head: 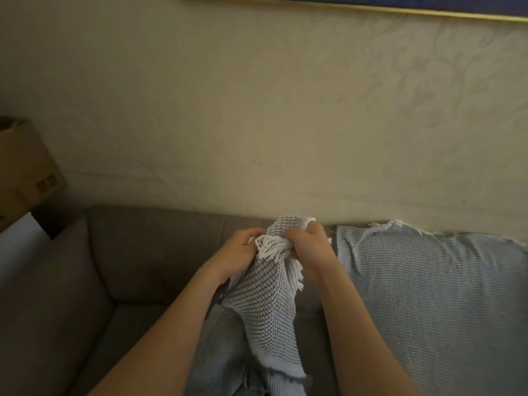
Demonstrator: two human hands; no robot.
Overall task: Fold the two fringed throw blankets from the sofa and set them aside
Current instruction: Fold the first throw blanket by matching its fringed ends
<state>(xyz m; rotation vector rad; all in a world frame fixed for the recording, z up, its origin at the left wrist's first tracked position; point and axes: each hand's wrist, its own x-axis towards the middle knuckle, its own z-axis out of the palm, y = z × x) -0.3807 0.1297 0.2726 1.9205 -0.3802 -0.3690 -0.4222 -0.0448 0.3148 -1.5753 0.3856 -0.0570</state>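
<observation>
A grey-and-white waffle-knit throw blanket [263, 304] with white fringe hangs bunched in front of me over the sofa seat. My left hand [238, 252] grips its fringed top edge from the left. Gripping the same bunched edge from the right is my right hand [310, 247], close beside the left. The blanket's lower part trails down onto the seat between my forearms. A second throw blanket [428, 295], light blue-grey with a fringed top edge, lies spread over the sofa's back and seat at the right.
The grey sofa [148, 252] has a backrest along a cream wall [257, 110] and an armrest [57, 295] at the left. A cardboard box [23, 172] stands behind the armrest at the far left. A picture frame edge [371, 7] runs along the top.
</observation>
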